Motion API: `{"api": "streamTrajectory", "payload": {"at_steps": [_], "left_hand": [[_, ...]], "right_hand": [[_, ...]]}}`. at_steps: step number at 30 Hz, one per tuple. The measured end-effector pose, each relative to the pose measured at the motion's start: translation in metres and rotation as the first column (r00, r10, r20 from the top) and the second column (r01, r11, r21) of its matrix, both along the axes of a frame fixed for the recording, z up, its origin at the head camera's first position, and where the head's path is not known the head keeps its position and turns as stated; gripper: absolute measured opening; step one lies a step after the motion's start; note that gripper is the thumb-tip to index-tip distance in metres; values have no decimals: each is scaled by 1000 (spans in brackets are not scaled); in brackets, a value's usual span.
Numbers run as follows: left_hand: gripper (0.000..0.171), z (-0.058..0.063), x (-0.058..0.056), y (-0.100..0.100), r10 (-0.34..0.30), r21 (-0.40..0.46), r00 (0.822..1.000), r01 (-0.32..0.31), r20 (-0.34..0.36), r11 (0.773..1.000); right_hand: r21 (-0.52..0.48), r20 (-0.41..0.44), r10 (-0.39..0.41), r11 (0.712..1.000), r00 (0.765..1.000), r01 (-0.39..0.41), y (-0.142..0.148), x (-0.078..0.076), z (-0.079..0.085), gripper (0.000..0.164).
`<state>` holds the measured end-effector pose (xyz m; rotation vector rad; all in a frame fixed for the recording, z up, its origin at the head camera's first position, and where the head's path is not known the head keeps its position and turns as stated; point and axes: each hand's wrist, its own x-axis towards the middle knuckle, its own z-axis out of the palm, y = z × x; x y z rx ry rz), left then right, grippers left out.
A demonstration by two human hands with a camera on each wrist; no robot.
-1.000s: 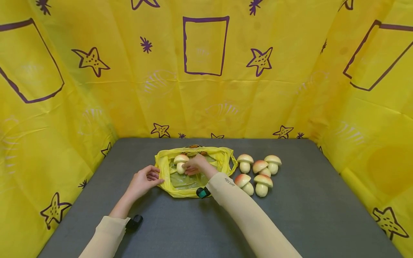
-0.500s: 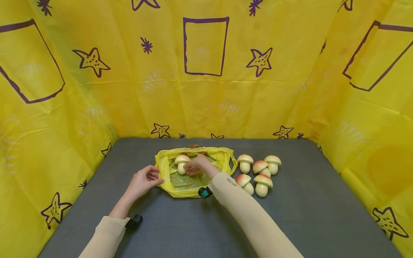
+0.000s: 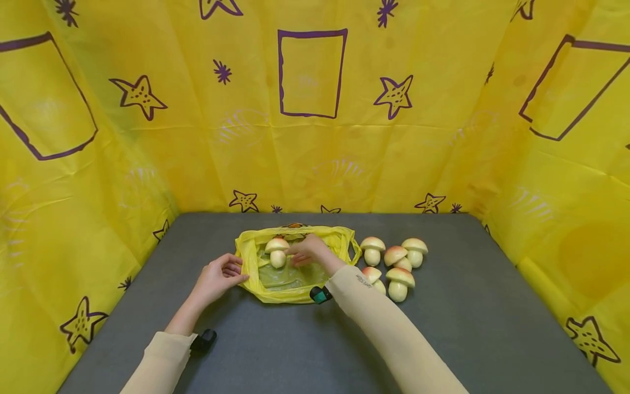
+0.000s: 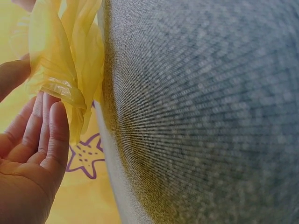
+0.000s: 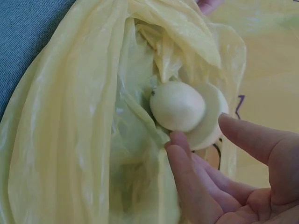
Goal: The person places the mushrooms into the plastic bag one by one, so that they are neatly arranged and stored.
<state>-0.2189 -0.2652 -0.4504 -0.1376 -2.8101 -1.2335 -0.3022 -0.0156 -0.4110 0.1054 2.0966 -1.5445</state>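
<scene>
A yellow plastic bag (image 3: 248,262) lies on the table with its mouth spread. Inside stands a toy mushroom (image 3: 278,259), cream with a reddish cap. My left hand (image 3: 219,278) holds the bag's left rim; in the left wrist view thumb and fingers (image 4: 32,126) lie on either side of yellow film, some tips hidden. My right hand (image 3: 311,251) reaches into the mouth from the right. Thumb and fingers are spread beside the mushroom (image 5: 177,106) in the right wrist view; whether a fingertip touches it I cannot tell.
Several more toy mushrooms (image 3: 400,284) stand or lie grouped right of the bag, one partly behind the right sleeve (image 3: 389,323). The grey tabletop (image 3: 275,350) meets yellow patterned cloth (image 3: 315,164) at the back and sides.
My right hand has drawn slightly right, and its fingers have straightened off the mushroom, which stands in the bag. My left hand has stayed at the rim.
</scene>
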Motion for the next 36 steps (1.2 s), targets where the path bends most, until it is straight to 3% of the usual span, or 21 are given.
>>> {"api": "streamTrajectory", "payload": {"at_steps": [9,19,36], "left_hand": [[41,-1,-1,0,12,-10,1000,-12,11,1000],[41,-1,0,-1,16,-8,1000,-16,21,1000],[41,1,3,-3,4,-22,1000,-4,19,1000]], "right_hand": [[7,-37,24,1000,999,-24,20,-2,10,60],[-7,-121,82,996,989,-83,45,14,32,53],[-58,-186,28,998,982,-40,82,32,47,47]]}}
